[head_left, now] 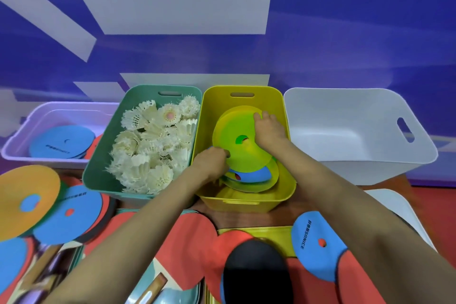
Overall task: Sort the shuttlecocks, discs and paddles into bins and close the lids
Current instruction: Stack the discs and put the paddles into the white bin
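Both my hands reach into the yellow bin [287, 187]. My left hand [212, 159] grips the near-left edge of a yellow-green disc [237, 128] that lies tilted on top of other discs, a blue one [256, 175] among them. My right hand [267, 128] rests on the disc's far-right part, fingers curled over its rim. The teal bin [98, 165] to the left is full of white shuttlecocks [150, 145]. Loose discs, an orange one [27, 200] and a blue one [71, 215], lie at the near left. Another blue disc [315, 247] lies near right.
A pale lilac bin [14, 145] at far left holds blue and red discs. A white bin [357, 145] stands right of the yellow one. Red and black paddles [254, 269], wooden handles and flat lids crowd the near table. A blue wall rises behind.
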